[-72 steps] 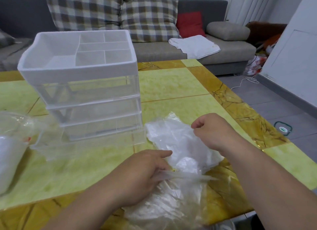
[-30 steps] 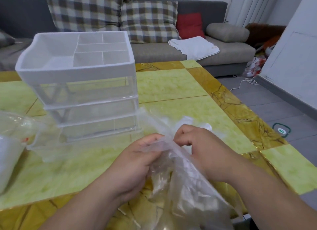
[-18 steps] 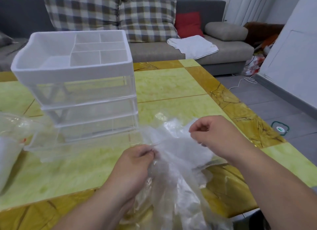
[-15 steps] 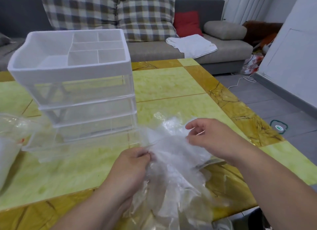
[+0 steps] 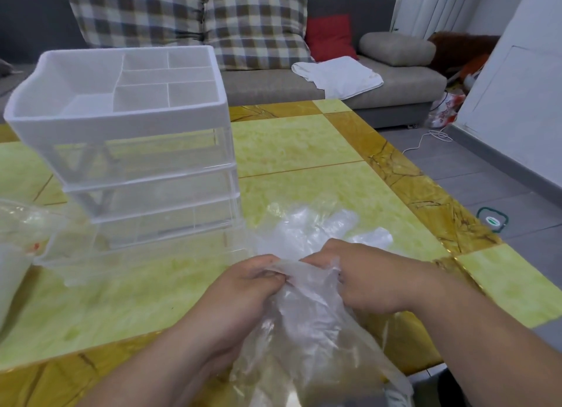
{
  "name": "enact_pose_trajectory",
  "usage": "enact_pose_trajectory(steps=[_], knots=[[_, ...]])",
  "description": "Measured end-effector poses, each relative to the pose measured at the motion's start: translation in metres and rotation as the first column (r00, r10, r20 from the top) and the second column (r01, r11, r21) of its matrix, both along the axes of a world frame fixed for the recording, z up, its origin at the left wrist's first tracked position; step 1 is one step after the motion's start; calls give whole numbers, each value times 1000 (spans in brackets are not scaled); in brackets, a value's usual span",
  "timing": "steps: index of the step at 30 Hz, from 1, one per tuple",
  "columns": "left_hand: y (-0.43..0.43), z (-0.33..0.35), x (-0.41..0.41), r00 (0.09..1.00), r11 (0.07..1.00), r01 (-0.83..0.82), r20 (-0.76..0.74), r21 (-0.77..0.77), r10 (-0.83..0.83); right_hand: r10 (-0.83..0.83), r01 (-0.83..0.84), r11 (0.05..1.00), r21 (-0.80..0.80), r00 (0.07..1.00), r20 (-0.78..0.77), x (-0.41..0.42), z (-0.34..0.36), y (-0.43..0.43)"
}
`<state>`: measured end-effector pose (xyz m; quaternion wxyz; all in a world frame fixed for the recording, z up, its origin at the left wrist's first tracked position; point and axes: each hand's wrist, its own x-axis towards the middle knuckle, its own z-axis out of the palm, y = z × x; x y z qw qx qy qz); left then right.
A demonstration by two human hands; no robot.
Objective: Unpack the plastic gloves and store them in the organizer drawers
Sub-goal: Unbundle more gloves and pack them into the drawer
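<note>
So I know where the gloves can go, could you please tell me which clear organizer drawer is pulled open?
The bottom drawer: it juts forward over the table, while the middle drawer and top drawer sit flush in the organizer.

No readable text, numbers or brands anywhere. Closest candidates: green oval label on the green-rimmed item (image 5: 492, 221) on the floor, too small to read; small red mark on the clear plastic bag (image 5: 36, 246) at the table's left edge, blurred; red print on the white carrier bag (image 5: 445, 111) on the floor by the sofa end, illegible.
</note>
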<state>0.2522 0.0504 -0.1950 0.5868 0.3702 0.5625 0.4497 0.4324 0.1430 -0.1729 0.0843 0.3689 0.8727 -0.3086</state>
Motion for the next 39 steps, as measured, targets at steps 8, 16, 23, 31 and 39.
enact_pose_trajectory(steps=[8, 16, 23, 31, 39], knots=[[2, -12, -4, 939, 987, 103, -338, 120, -57, -167, 171, 985, 19, 977, -136, -2, 9, 13], [0, 7, -5, 620, 834, 476, -779, 280, -92, -145, 230, 957, 177, 907, -396, -12, 35, 29], [2, 2, -15, 509, 821, 500, -860, 277, -20, -74, 113, 950, 291, 987, -144, -16, 35, 28], [6, 5, -10, 727, 917, 320, -683, 237, -77, -218, 236, 935, 266, 971, -96, -9, 28, 35], [5, 11, -16, 726, 992, 100, -688, 71, -23, -535, 648, 713, 268, 750, -390, 24, 39, 58]])
